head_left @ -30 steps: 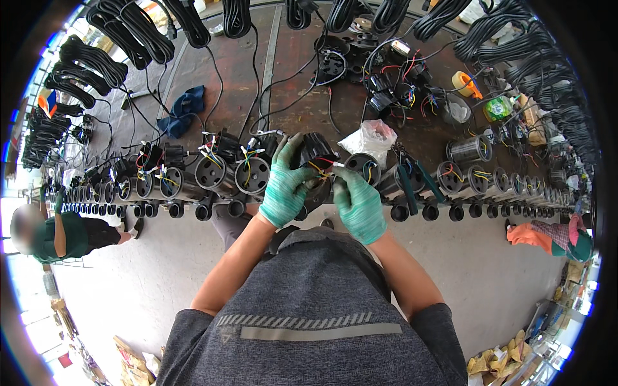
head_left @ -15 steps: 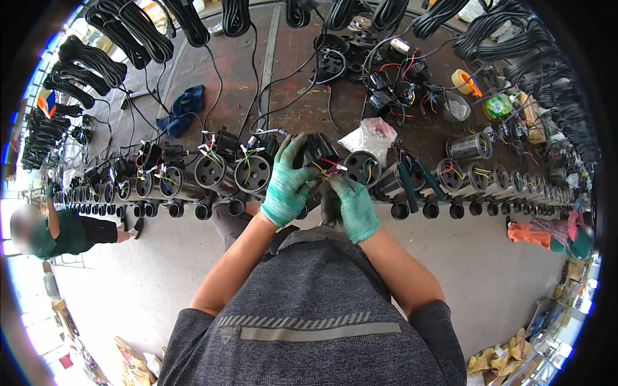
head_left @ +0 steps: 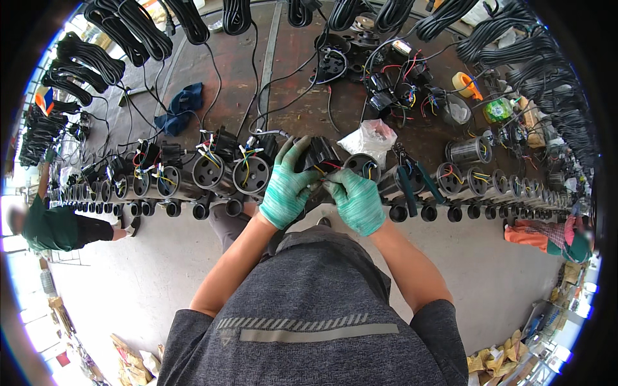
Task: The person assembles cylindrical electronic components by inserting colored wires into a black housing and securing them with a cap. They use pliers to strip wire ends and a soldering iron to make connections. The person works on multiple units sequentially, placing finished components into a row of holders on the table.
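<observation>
You are clenching your left hand [head_left: 286,186] on the black motor unit [head_left: 318,156] while your right hand [head_left: 356,199] is pinching its wires [head_left: 327,168], which could be tearing loose if tugged.

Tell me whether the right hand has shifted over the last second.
Yes. The right hand has drifted slightly left along the bench, away from the white plastic bag and closer to the left hand.

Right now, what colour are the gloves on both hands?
Green, mottled teal-green on both the left hand and right hand; the head view shows it.
</observation>
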{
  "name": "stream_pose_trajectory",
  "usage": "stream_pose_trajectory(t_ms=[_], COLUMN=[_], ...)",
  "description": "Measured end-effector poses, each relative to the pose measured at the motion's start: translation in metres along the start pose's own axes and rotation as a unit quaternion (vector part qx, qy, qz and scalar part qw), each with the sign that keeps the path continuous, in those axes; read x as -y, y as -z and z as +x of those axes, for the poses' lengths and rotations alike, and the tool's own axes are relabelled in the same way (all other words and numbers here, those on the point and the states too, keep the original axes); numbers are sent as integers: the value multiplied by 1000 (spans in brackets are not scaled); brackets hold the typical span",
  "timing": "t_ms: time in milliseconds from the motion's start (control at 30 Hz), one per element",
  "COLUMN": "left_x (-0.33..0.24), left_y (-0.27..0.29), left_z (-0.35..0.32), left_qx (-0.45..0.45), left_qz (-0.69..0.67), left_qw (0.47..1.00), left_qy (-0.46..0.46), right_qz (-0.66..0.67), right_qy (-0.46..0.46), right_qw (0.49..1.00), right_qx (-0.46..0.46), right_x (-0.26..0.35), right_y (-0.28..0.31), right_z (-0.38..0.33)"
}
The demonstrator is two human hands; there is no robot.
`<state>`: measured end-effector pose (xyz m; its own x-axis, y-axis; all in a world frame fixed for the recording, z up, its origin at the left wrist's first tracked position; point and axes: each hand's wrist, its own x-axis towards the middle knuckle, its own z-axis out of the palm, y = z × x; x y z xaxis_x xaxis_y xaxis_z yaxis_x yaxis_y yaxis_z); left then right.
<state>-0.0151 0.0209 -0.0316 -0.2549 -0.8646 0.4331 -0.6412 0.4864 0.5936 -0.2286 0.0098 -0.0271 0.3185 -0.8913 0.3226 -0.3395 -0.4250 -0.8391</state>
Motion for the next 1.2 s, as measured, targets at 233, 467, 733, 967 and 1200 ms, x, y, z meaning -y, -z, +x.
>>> stream_pose_trajectory(t_ms=[233,467,733,967,1200], left_x=[4,-2,-4,-3,-2], left_y=[-16,-14,-9,-5,-9], left_z=[-7,-6,-4,-3,-4], left_qx=[-45,-50,-29,-18,-31], left_qz=[3,-20,-21,-16,-18], left_qw=[999,998,999,1000,999], left_qy=[-8,19,23,20,22], right_qz=[237,-280,-489,-422,-467], right_qy=[-374,-116,80,463,-33], right_qw=[891,932,582,302,671], right_qx=[97,200,645,718,575], right_x=[42,-41,-198,-151,-204], right_y=[37,119,73,15,75], right_z=[13,146,192,174,188])
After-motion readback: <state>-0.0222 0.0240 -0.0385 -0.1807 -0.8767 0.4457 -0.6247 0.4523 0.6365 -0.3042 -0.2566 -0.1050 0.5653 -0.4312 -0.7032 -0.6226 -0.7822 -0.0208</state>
